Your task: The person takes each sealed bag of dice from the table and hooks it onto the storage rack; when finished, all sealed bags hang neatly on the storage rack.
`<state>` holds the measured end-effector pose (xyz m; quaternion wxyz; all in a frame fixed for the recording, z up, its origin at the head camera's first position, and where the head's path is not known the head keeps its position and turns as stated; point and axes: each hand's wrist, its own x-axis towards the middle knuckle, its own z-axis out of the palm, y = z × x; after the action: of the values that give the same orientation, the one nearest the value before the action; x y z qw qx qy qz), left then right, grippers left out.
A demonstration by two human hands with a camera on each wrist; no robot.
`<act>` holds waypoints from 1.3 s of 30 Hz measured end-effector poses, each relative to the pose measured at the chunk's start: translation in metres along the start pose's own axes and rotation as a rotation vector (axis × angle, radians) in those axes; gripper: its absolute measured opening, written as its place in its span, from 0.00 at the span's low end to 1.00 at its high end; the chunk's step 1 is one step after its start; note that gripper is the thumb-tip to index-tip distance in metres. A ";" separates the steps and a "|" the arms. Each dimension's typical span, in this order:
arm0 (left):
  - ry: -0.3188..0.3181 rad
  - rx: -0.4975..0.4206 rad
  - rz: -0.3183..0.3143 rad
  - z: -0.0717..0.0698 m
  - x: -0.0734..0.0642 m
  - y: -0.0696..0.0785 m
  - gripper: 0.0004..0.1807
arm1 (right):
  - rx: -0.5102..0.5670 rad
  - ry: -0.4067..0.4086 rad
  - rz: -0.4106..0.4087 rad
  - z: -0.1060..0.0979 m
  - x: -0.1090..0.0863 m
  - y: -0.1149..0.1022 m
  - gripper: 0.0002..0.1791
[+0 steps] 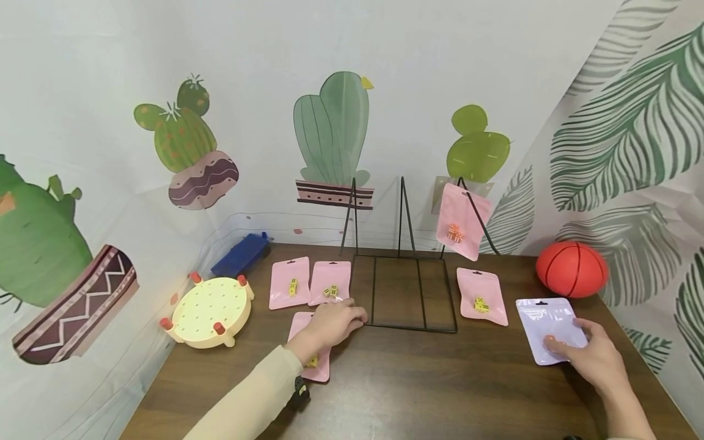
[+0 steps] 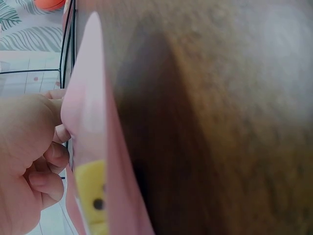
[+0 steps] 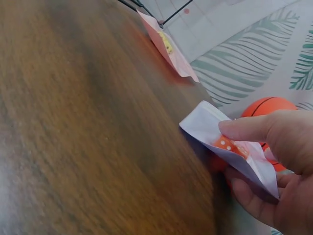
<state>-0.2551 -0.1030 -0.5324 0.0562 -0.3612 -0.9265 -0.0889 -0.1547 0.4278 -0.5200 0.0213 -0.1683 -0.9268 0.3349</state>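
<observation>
My right hand pinches a lavender zip pouch, thumb across its front and fingers behind. Orange dice show through the pouch beside the thumb in the right wrist view. My left hand, fingers curled, grips the front left corner of a black wire display rack. A pink zip pouch with yellow dice lies partly under the left wrist. Just beyond that hand lies another pink pouch with yellow dice. One pink pouch with orange dice hangs on the rack's right prong.
Further pink pouches with yellow dice lie at the left and right of the rack. A red ball sits behind the lavender pouch. At the left are a cream pegged toy and a blue object.
</observation>
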 end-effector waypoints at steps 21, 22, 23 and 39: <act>0.001 0.002 -0.004 -0.002 -0.001 0.002 0.04 | 0.427 -0.146 0.022 0.003 -0.014 0.003 0.43; -0.001 0.004 -0.005 -0.002 0.000 0.002 0.04 | 0.440 -0.141 0.019 0.003 -0.014 0.002 0.42; -0.002 0.006 -0.007 -0.002 -0.001 0.002 0.04 | 0.448 -0.135 0.014 0.003 -0.015 0.001 0.41; 0.002 0.001 -0.015 0.000 0.000 0.002 0.05 | 0.512 0.015 -0.130 -0.003 -0.025 -0.023 0.18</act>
<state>-0.2536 -0.1022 -0.5320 0.0566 -0.3541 -0.9292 -0.0891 -0.1377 0.4049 -0.5018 0.0916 -0.0998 -0.8205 0.5553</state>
